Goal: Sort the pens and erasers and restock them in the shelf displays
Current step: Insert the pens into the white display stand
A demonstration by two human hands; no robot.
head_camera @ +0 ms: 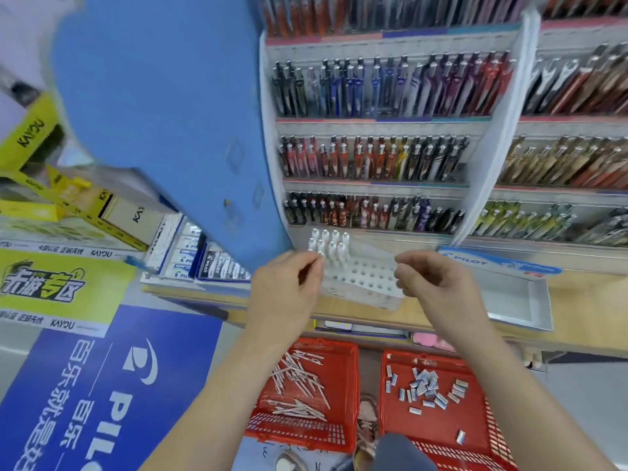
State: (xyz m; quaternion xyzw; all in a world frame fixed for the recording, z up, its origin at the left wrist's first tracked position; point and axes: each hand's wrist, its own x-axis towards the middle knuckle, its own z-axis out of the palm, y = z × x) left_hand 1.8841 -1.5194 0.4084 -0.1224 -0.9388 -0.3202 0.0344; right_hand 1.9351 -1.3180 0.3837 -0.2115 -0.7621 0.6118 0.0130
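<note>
STOCKROOM SORT: A person's left hand (pixel 289 287) pinches what appears to be a white pen (pixel 319 255) at the 9 o'clock edge of a perforated holder (pixel 365 278) on the wooden bench (pixel 577 300). The right hand (pixel 438 283) hovers with curled fingers at the holder's 3 o'clock edge; whether it grips anything cannot be told. Capped pens (pixel 328 244) stand upright in the holder's 11 o'clock holes, and the rest are open. At 6 o'clock, the left red basket (pixel 306 435) holds loose pens (pixel 299 379), and the right red basket (pixel 441 452) holds scattered erasers (pixel 424 385). The pens look light, stiff and smooth, so they are probably best pinched mid-barrel. The erasers look small and light, and a fingertip pinch should do.
</note>
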